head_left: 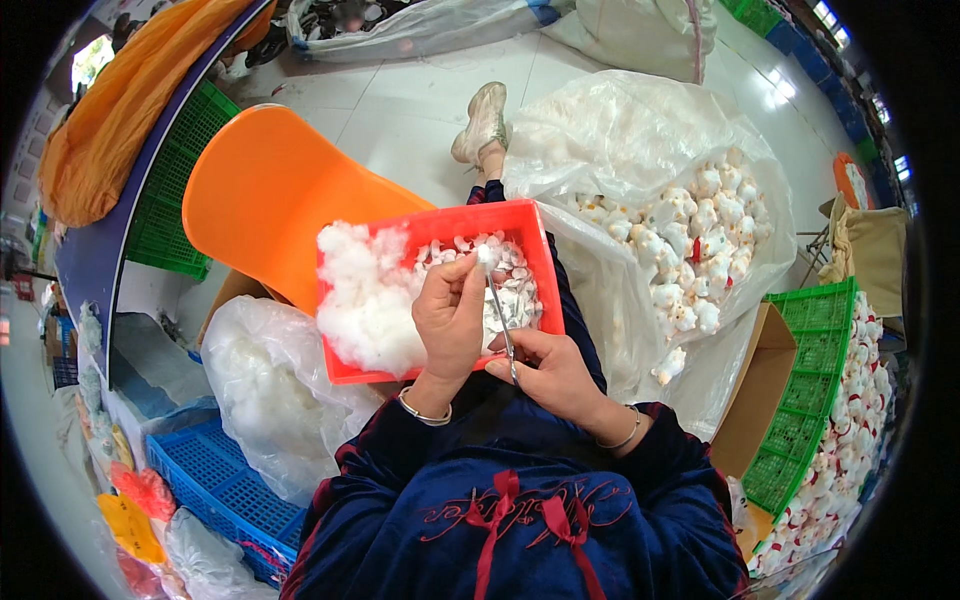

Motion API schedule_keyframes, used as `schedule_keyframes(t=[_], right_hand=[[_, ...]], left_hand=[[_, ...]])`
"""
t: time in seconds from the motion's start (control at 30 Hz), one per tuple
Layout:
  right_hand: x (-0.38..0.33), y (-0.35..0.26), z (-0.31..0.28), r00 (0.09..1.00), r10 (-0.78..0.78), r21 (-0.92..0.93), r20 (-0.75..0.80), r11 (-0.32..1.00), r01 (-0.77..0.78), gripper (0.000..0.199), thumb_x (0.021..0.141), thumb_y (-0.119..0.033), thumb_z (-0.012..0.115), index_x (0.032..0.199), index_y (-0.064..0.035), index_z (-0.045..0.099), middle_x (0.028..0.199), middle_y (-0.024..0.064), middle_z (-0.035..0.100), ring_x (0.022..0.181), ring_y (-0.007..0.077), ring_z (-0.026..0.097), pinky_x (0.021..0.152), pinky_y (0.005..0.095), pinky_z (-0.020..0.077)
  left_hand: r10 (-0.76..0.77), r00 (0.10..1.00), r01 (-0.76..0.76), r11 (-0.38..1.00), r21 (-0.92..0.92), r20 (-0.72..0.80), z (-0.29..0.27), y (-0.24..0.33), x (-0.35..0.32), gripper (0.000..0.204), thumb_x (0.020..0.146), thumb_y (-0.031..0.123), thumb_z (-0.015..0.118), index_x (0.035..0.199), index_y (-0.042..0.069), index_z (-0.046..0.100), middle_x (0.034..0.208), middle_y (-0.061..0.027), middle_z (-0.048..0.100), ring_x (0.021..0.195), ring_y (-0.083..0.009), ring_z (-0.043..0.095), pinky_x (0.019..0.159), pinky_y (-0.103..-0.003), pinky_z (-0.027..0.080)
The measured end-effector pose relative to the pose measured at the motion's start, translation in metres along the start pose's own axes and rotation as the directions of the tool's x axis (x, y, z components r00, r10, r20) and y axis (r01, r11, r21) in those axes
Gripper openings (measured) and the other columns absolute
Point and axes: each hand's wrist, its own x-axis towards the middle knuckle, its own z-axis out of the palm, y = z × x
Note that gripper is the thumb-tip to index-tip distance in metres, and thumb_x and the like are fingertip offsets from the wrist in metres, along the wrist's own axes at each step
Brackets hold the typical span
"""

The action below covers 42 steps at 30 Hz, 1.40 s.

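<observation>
My left hand (447, 315) is closed, its thumb and fingers pinching a small white piece (486, 256) that looks like a soft fabric part. In my right hand (553, 374) are the handles of slim metal forceps (502, 316), whose tip reaches up to the white piece. Below both hands rests a red tray (450, 217) on my lap. A heap of white fluffy stuffing (368, 300) fills its left side. Many small white pieces (520, 290) lie in its right side, some hidden behind my hands.
An orange chair (270, 180) stands to the left. Beside it, a clear bag of stuffing (265, 390) lies over a blue crate (225, 485). On the right, a large plastic bag (600, 120) holds many small white plush pieces (700, 240); a cardboard box (755, 385) and green crate (810, 390) stand beyond.
</observation>
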Motion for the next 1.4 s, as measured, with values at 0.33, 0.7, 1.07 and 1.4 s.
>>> schedule_keyframes(t=[0.33,0.7,1.07,1.4], right_hand=[[0.012,0.012,-0.024,0.862,-0.488,-0.715,-0.138,0.651,0.254,0.034,0.078,-0.026,0.082,0.104,-0.0071,0.072,0.072,0.0058,0.061,0.071,0.0263,0.060,0.065,0.0417,0.0430],[0.000,-0.008,-0.062,0.954,-0.297,-0.820,-0.043,0.556,0.136,0.043,0.078,-0.031,0.082,0.113,-0.0092,0.071,0.094,0.0052,0.064,0.095,0.0260,0.058,0.082,0.0412,0.0390],[0.006,-0.032,-0.060,0.947,-0.321,-0.819,0.012,0.540,0.193,0.050,0.074,-0.035,0.083,0.113,-0.0076,0.071,0.099,0.0080,0.064,0.100,0.0273,0.058,0.085,0.0404,0.0403],[0.005,-0.026,-0.055,0.942,-0.335,-0.782,0.032,0.579,0.233,0.039,0.078,-0.029,0.083,0.107,-0.0049,0.072,0.083,0.0068,0.064,0.083,0.0256,0.060,0.077,0.0386,0.0420]], left_hand=[[-0.288,0.949,0.294,0.955,-0.038,0.126,-0.007,0.019,0.011,0.024,0.104,0.007,0.057,0.124,-0.006,0.061,0.110,-0.0159,0.074,0.095,-0.0178,0.073,0.085,-0.031,0.061],[-0.316,0.923,0.307,0.949,0.075,0.221,-0.022,0.022,0.028,0.018,0.099,-0.002,0.059,0.115,-0.006,0.067,0.099,-0.0083,0.075,0.090,-0.0100,0.071,0.081,-0.025,0.058],[-0.162,0.963,0.126,0.977,0.171,0.214,-0.026,0.028,0.029,0.021,0.100,-0.004,0.057,0.118,-0.006,0.069,0.107,-0.0095,0.074,0.098,-0.0133,0.070,0.089,-0.027,0.055],[-0.153,0.962,0.109,0.975,0.193,0.224,-0.025,0.027,0.028,0.024,0.101,-0.004,0.055,0.123,-0.007,0.066,0.112,-0.0129,0.073,0.103,-0.0188,0.072,0.092,-0.030,0.057]])
